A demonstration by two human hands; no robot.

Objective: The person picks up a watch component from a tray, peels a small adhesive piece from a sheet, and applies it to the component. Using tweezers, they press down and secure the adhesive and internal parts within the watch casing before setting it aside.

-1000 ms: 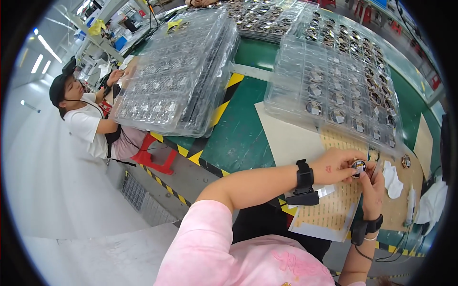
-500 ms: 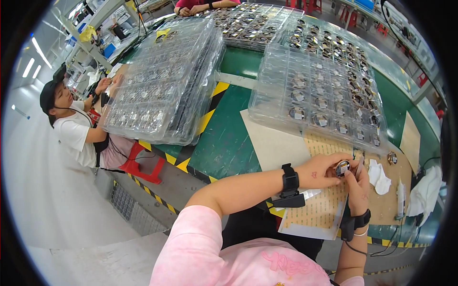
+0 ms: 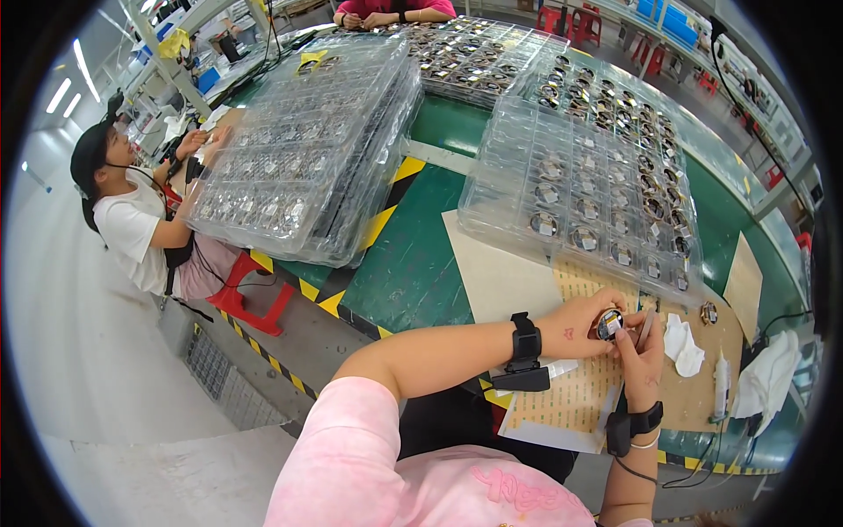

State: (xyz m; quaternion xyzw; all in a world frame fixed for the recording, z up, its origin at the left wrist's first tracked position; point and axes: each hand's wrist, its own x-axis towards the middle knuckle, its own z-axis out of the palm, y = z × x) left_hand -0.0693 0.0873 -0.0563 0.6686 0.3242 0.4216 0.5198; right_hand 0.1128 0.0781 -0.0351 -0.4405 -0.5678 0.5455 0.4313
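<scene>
In my left hand [image 3: 575, 325] is a small round electronic part [image 3: 608, 324], dark and metallic with a pale label, its fingers curled around the rim. Close against it is my right hand [image 3: 645, 358], the thumb at the part's edge. A thin greyish strip or flat tool [image 3: 648, 325] sticks up from the right fingers; its exact kind is unclear. Below both hands lies a tan adhesive sheet with printed rows [image 3: 562, 407]. Another round part [image 3: 708, 313] rests on the brown board [image 3: 680, 393] to the right.
Clear plastic trays of round parts [image 3: 500, 215] stand ahead, with a tall tray stack [image 3: 290, 237] to the left. White wipes [image 3: 682, 347], a white tube [image 3: 721, 386] and a white cloth [image 3: 766, 376] lie right. One co-worker [image 3: 132, 211] sits left, another [image 3: 395, 13] far ahead.
The view has shifted slightly, so the hands appear a little lower and further left. Both hands keep hold, and the round part has turned slightly. The left co-worker's hands have moved.
</scene>
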